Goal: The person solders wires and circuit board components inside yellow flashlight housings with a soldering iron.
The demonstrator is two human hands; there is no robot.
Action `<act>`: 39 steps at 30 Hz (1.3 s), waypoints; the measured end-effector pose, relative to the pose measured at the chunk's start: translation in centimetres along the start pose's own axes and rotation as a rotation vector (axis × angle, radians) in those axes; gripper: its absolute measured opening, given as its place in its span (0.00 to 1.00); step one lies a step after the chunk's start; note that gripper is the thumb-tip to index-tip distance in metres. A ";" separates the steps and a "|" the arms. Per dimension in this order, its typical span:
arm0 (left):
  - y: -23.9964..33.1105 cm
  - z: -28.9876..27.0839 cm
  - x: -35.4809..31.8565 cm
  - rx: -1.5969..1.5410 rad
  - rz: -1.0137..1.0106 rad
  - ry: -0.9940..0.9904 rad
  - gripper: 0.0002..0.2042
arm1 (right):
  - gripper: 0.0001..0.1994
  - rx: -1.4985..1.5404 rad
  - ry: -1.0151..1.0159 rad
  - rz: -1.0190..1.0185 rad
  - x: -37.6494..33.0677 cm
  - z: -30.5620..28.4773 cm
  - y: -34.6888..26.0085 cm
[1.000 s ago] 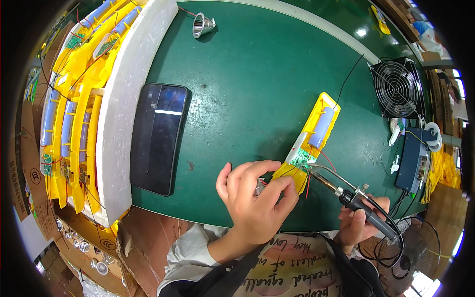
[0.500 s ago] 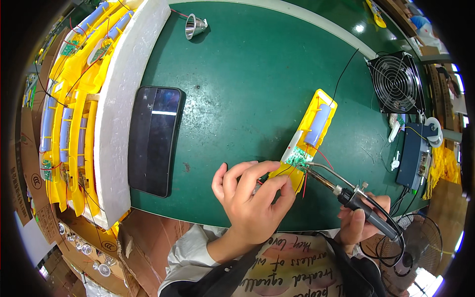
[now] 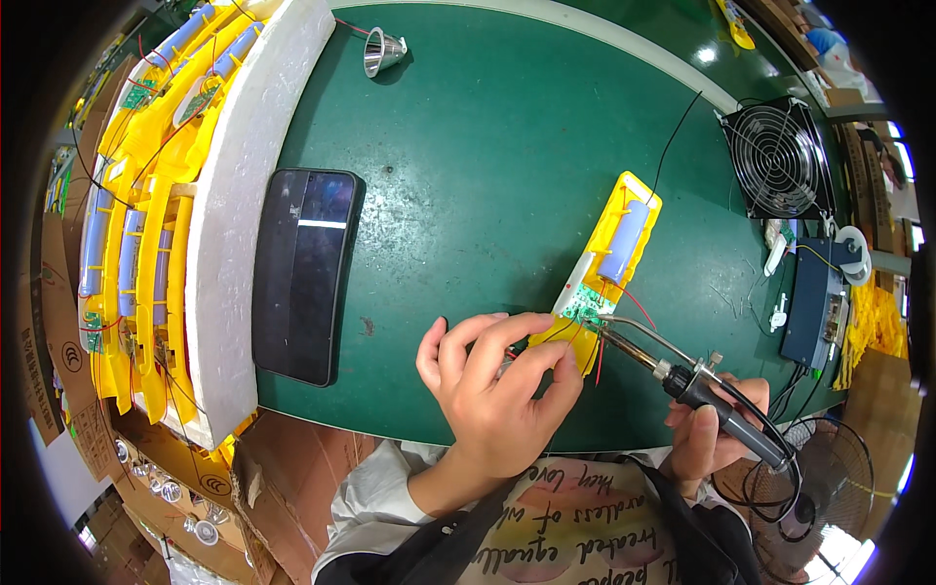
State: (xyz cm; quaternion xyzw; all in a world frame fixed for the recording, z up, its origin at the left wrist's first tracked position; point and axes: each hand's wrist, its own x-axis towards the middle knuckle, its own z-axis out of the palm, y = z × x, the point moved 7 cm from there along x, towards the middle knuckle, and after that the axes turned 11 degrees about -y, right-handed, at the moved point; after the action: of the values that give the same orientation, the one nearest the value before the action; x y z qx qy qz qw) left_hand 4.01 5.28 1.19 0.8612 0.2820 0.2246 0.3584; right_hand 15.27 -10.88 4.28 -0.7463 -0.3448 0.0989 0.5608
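A yellow plastic housing [image 3: 638,189] lies slantwise on the table, holding a blue cylindrical battery [image 3: 625,242] and a green circuit board [image 3: 587,306] with red and black wires. My right hand [image 3: 704,439] grips a soldering iron [image 3: 698,391] with a metal feed tube alongside; its tip touches or nearly touches the board. At the housing's near end, my left hand [image 3: 497,395] is closed in a pinch on a thin wire [image 3: 559,334] running from the board. My fingers partly cover a small dark and red piece behind them.
Left of my hands lies a black phone [image 3: 307,278], beside a white foam box [image 3: 244,214] filled with similar yellow housings. A silver reflector cup [image 3: 384,52] sits at the far left. To the right stand a black fan [image 3: 780,159] and a dark blue box-shaped device [image 3: 811,297] with cables.
The yellow housing with its board has shifted very slightly away from me and left. The soldering iron moved a little with it; my left hand keeps its pinch.
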 end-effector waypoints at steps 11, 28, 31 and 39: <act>0.0 -0.1 0.1 -0.011 0.007 0.017 0.06 | 0.14 0.030 -0.015 0.038 -0.1 -0.2 -0.1; 0.0 -0.2 0.0 0.006 0.001 0.024 0.07 | 0.12 0.112 -0.029 0.014 -0.1 0.2 0.2; 0.1 -0.1 0.0 0.008 0.004 0.013 0.06 | 0.12 0.108 -0.020 0.010 0.0 0.2 -0.1; -0.4 0.0 -0.2 0.009 -0.006 0.049 0.06 | 0.12 0.118 -0.019 0.013 0.0 0.3 -0.1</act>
State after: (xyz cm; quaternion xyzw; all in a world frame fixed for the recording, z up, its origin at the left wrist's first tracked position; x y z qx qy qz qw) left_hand 3.75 5.33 0.87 0.8563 0.2942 0.2431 0.3481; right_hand 15.07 -10.66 4.28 -0.7130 -0.3388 0.1299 0.5999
